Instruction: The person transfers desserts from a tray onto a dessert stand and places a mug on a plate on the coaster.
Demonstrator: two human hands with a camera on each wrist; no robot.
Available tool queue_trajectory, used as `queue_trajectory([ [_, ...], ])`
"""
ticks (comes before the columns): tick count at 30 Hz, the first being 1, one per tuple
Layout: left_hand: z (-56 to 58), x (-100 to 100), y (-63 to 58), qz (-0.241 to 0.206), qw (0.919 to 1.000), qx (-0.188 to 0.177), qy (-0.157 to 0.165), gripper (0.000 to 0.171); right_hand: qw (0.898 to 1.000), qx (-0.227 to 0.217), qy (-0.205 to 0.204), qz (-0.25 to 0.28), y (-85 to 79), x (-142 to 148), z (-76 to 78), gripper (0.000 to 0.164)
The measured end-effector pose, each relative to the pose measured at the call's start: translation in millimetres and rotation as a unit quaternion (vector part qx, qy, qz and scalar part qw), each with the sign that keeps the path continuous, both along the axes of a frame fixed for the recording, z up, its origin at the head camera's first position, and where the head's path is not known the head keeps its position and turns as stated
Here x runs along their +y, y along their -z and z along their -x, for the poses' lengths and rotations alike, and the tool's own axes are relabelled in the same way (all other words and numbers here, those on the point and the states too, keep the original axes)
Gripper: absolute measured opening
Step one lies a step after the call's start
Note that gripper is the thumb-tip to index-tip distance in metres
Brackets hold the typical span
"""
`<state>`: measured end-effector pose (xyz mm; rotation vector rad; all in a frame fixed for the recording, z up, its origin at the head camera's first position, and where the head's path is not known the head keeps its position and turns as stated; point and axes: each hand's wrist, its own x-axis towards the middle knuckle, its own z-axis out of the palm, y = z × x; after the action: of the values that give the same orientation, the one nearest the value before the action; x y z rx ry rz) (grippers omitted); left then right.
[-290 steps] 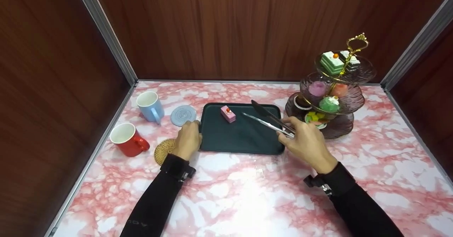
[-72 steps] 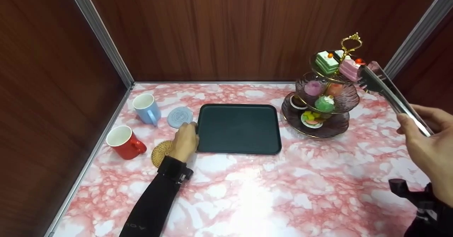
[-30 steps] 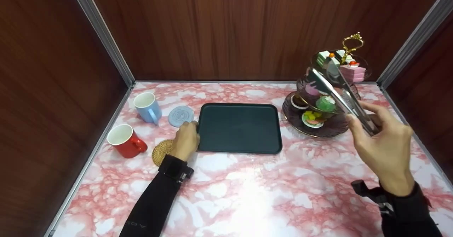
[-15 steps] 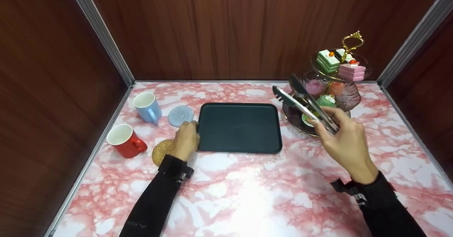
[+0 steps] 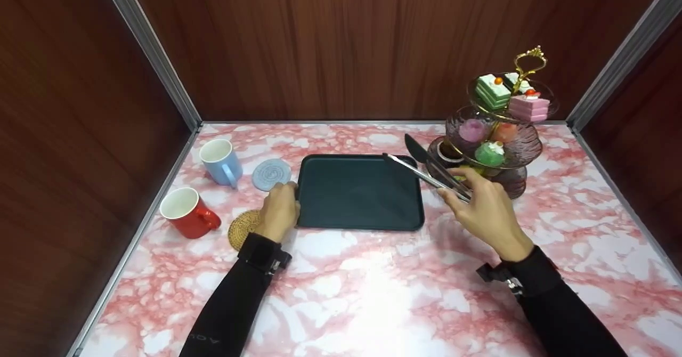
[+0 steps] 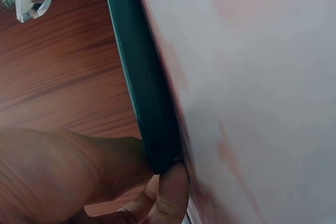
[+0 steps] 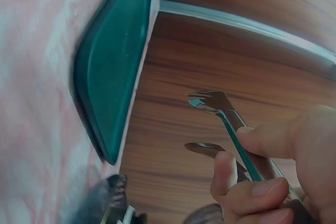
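My left hand (image 5: 279, 212) pinches the left edge of the dark green tray (image 5: 357, 202); in the left wrist view the thumb lies at the rim and a fingertip (image 6: 173, 190) is at its underside. My right hand (image 5: 487, 216) grips metal serving tongs (image 5: 434, 173) with nothing between their spread arms. The tong tips hang over the tray's back right corner. A three-tier stand (image 5: 533, 154) is just behind this hand. Its top tier bears a pink cake slice (image 5: 529, 107), a green cake slice (image 5: 493, 91) and a dark, white-topped slice (image 5: 517, 81).
Purple (image 5: 472, 130), orange (image 5: 505, 132) and green (image 5: 490, 154) desserts sit on the middle tier; the right hand partly hides the bottom tier. At left stand a blue mug (image 5: 221, 162) and a red mug (image 5: 189, 213), beside a grey-blue coaster (image 5: 272, 175) and a woven coaster (image 5: 242, 232).
The pink cake slice has gone from the tray to the stand's top tier. The tongs have let go of it, and my right hand has swung them back left and down toward the tray.
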<state>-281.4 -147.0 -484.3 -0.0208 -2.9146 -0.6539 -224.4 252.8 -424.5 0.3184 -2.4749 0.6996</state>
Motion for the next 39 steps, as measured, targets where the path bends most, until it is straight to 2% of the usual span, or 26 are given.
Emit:
queue_trajectory([
  [9, -1.7, 0.7, -0.6, 0.000, 1.0000, -0.005, 0.000, 0.034, 0.997, -0.080, -0.013, -0.015, 23.3, -13.1, 19.6, 0.050],
  [19, -1.8, 2.3, -1.8, -0.009, 0.9998, -0.016, -0.002, 0.035, 0.989, -0.147, -0.020, -0.008, 36.3, -18.4, 33.7, 0.051],
  [26, -1.4, 4.5, -1.6, -0.002, 0.9999, -0.010, 0.002, 0.033, 0.989, -0.148, -0.024, -0.007, 44.9, -23.0, 41.3, 0.050],
  [33, -0.1, 3.9, -0.9, 0.005, 0.9996, -0.022, -0.014, 0.036, 0.989, -0.135, -0.060, -0.014, 49.6, -24.0, 45.8, 0.051],
  [39, 0.8, 0.3, -0.2, -0.002, 0.9999, -0.012, -0.003, 0.036, 0.986, -0.146, -0.075, -0.033, 47.9, -23.4, 46.8, 0.055],
])
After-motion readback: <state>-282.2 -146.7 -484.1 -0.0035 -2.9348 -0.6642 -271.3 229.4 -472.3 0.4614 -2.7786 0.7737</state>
